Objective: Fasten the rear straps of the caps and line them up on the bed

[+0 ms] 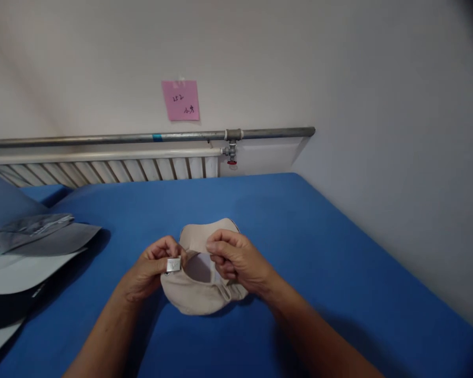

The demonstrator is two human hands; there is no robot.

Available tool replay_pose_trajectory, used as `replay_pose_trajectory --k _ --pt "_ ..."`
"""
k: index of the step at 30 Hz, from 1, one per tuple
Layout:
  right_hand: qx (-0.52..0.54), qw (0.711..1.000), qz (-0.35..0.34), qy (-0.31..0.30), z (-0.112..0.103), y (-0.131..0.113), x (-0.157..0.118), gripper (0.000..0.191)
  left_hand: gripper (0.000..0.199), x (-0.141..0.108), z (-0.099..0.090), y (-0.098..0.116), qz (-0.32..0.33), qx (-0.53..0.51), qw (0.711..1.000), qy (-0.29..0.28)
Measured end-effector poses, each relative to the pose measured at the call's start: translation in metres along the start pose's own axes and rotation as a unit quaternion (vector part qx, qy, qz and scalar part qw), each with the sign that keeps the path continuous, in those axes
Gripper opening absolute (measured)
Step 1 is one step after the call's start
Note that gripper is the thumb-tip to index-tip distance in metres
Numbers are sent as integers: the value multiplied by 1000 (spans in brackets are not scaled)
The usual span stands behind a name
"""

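A beige cap lies on the blue surface, its opening facing up and its brim pointing away from me. My left hand pinches the cap's left edge between thumb and fingers. By that thumb sits a small silvery-white rectangular piece; whether it is a label or a clasp I cannot tell. Over the right side of the opening, my right hand is closed in a pinch, and whatever its fingertips hold is hidden. A strap shows on the cap's near right side, below the right hand.
A blue-covered bed spreads beneath the cap. Several stacked caps with grey, white and dark brims lie at the left. Behind stand a white radiator and a metal pipe with a red-handled valve. A pink note hangs above.
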State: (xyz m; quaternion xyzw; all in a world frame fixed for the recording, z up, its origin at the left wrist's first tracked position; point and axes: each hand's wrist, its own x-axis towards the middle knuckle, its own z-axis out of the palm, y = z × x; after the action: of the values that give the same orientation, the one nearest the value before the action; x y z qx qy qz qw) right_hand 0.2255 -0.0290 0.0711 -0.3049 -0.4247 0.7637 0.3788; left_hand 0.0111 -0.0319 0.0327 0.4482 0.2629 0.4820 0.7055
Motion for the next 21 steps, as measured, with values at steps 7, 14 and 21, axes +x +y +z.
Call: replay_pose_trajectory --k 7,14,21 --pt "21 997 76 -24 -4 17 8 22 20 2 -1 -2 -4 -10 1000 13" --pt "6 995 89 -36 -1 20 8 18 20 1 -1 -2 -17 -12 1000 20" --pt "11 994 101 -38 -3 22 8 19 19 2 -3 -4 -19 -6 1000 21"
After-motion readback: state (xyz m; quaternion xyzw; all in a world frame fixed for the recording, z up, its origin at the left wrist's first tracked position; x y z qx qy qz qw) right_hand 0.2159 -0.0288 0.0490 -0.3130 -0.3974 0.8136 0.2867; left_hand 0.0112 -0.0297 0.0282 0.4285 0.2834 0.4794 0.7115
